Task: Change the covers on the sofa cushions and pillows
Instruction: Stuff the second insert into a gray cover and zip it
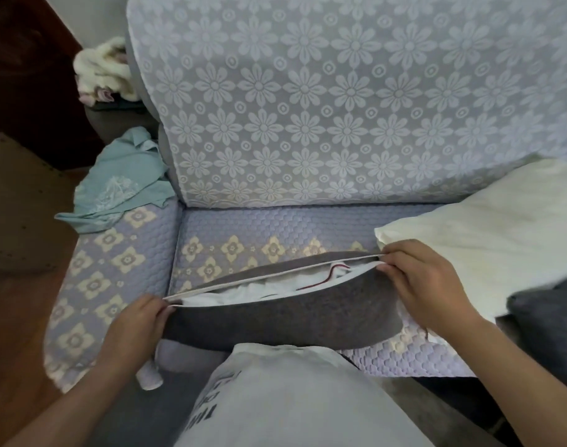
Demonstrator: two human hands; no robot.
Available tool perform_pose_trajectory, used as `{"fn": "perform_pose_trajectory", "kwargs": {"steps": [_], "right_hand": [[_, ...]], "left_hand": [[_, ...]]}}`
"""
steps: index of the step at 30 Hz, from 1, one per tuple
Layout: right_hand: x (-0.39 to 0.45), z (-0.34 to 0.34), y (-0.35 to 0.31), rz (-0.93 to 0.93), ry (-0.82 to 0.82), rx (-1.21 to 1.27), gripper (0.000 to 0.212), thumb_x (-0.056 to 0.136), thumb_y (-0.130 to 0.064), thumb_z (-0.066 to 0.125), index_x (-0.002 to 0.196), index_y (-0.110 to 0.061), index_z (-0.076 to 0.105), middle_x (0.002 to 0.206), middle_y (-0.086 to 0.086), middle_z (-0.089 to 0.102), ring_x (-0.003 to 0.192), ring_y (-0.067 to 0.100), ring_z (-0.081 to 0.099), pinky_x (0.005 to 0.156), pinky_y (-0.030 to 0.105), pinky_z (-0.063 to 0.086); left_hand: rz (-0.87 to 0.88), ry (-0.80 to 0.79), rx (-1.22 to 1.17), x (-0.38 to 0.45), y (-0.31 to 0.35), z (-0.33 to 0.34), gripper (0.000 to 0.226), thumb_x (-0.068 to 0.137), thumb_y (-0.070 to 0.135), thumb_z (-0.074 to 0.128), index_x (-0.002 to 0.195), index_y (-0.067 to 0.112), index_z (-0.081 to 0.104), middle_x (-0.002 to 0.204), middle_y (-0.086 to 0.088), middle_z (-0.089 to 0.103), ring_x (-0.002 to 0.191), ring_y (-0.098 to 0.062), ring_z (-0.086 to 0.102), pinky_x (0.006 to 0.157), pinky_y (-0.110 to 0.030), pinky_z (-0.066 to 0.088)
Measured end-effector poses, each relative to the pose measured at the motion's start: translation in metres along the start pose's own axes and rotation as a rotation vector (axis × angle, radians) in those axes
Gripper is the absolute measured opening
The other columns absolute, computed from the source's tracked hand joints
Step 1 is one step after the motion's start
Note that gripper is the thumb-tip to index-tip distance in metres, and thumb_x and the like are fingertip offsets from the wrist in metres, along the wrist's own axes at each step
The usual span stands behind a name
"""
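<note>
- On the quilted lilac sofa seat with cream flower motifs lies a dark grey textured cushion cover, its long edge opening facing up.
- Opening of the cover is drawn taut between both hands; a pale trim strip runs along its edge, and white inner padding with a thin red thread shows inside.
- Left hand holds the left end of the opening; its fingers are curled and pinch the trim.
- Right hand holds the right end; its fingers are bent together and pinch the cover edge.
- Cream bare pillow rests on the seat at right, just behind the right hand, leaning toward the backrest.
- Sofa backrest carries a pale blue lace throw with daisy pattern.
- Light blue crumpled cloth lies on the left armrest; a cream fluffy bundle sits further back.
- White printed fabric fills the near foreground; what it belongs to cannot be told.
</note>
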State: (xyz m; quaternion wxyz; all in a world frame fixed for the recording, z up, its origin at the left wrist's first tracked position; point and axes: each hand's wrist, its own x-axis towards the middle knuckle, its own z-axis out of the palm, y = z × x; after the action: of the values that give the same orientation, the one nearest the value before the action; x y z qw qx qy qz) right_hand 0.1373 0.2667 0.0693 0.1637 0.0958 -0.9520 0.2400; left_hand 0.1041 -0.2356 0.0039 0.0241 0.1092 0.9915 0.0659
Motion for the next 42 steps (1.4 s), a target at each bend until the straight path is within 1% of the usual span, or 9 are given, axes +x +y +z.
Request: {"fn": "perform_pose_trajectory", "kwargs": {"steps": [3, 8, 12, 16, 18, 22, 27, 34, 42], "right_hand": [[0.011, 0.003, -0.009, 0.166, 0.192, -0.011, 0.015, 0.095, -0.009, 0.062, 0.091, 0.0, 0.074, 0.1, 0.01, 0.069, 0.095, 0.023, 0.063, 0.086, 0.034, 0.052], [0.024, 0.044, 0.032, 0.306, -0.402, -0.117, 0.03, 0.089, -0.026, 0.051, 0.07, -0.007, 0.066, 0.08, 0.008, 0.062, 0.08, 0.036, 0.064, 0.066, 0.038, 0.046], [0.025, 0.019, 0.022, 0.404, -0.138, -0.018, 0.019, 0.094, -0.01, 0.063, 0.075, -0.01, 0.063, 0.076, 0.006, 0.06, 0.072, 0.027, 0.055, 0.064, 0.034, 0.039], [0.039, 0.038, 0.033, 0.329, -0.429, -0.061, 0.024, 0.095, -0.016, 0.061, 0.072, -0.015, 0.054, 0.075, -0.002, 0.048, 0.076, 0.028, 0.056, 0.064, 0.034, 0.033], [0.036, 0.053, 0.042, 0.353, -0.532, -0.127, 0.026, 0.095, -0.016, 0.062, 0.071, -0.015, 0.053, 0.076, 0.0, 0.047, 0.082, 0.035, 0.059, 0.067, 0.037, 0.038], [0.014, 0.046, 0.049, 0.53, -0.26, -0.092, 0.025, 0.095, -0.017, 0.063, 0.072, -0.011, 0.056, 0.076, 0.005, 0.053, 0.075, 0.032, 0.054, 0.066, 0.036, 0.037], [0.0, 0.067, 0.064, 0.515, -0.455, -0.168, 0.014, 0.093, -0.012, 0.062, 0.08, -0.008, 0.063, 0.086, 0.012, 0.059, 0.083, 0.036, 0.06, 0.07, 0.039, 0.043], [-0.034, 0.084, 0.073, 0.748, -0.418, -0.246, 0.02, 0.098, -0.013, 0.053, 0.079, -0.009, 0.057, 0.086, 0.019, 0.062, 0.085, 0.04, 0.059, 0.068, 0.038, 0.041], [-0.026, 0.138, -0.059, 0.615, -0.17, -0.399, 0.019, 0.074, 0.001, 0.063, 0.093, 0.003, 0.065, 0.106, 0.026, 0.059, 0.096, 0.044, 0.051, 0.085, 0.051, 0.045]], "left_hand": [[0.046, 0.18, -0.039, 0.012, 0.009, -0.023, 0.016, 0.095, 0.018, 0.051, 0.089, 0.011, 0.064, 0.088, -0.007, 0.059, 0.082, -0.026, 0.055, 0.073, -0.041, 0.046], [-0.011, -0.222, 0.065, 0.049, 0.031, -0.015, 0.018, 0.097, 0.026, 0.051, 0.084, 0.017, 0.06, 0.088, -0.006, 0.064, 0.081, -0.032, 0.064, 0.069, -0.044, 0.053], [-0.026, 0.124, -0.055, 0.045, 0.035, -0.043, 0.017, 0.093, 0.014, 0.053, 0.077, 0.013, 0.056, 0.076, -0.004, 0.056, 0.071, -0.024, 0.052, 0.066, -0.04, 0.043], [-0.169, -0.316, 0.026, 0.051, 0.017, -0.037, 0.014, 0.096, 0.021, 0.06, 0.084, 0.015, 0.063, 0.092, -0.012, 0.068, 0.088, -0.035, 0.064, 0.074, -0.041, 0.048], [-0.102, -0.344, 0.062, 0.051, 0.029, -0.021, 0.014, 0.097, 0.025, 0.059, 0.086, 0.016, 0.062, 0.096, -0.009, 0.068, 0.089, -0.033, 0.064, 0.073, -0.04, 0.049], [-0.021, -0.039, -0.057, 0.031, 0.038, -0.017, 0.018, 0.099, 0.02, 0.056, 0.081, 0.02, 0.051, 0.084, 0.0, 0.056, 0.076, -0.025, 0.057, 0.064, -0.038, 0.046], [0.084, -0.26, 0.052, 0.012, 0.045, 0.002, 0.037, 0.087, 0.011, 0.059, 0.089, 0.033, 0.03, 0.08, 0.004, 0.047, 0.071, -0.025, 0.056, 0.057, -0.035, 0.037], [0.409, -0.341, 0.119, -0.005, 0.05, 0.042, 0.014, 0.088, 0.032, 0.054, 0.101, 0.029, 0.055, 0.087, 0.003, 0.063, 0.082, -0.023, 0.063, 0.063, -0.035, 0.047], [-0.068, -0.384, -0.5, -0.026, -0.013, 0.063, 0.078, 0.086, 0.086, 0.018, 0.115, 0.032, 0.067, 0.112, 0.009, 0.053, 0.111, -0.011, 0.049, 0.103, -0.032, 0.038]]}}
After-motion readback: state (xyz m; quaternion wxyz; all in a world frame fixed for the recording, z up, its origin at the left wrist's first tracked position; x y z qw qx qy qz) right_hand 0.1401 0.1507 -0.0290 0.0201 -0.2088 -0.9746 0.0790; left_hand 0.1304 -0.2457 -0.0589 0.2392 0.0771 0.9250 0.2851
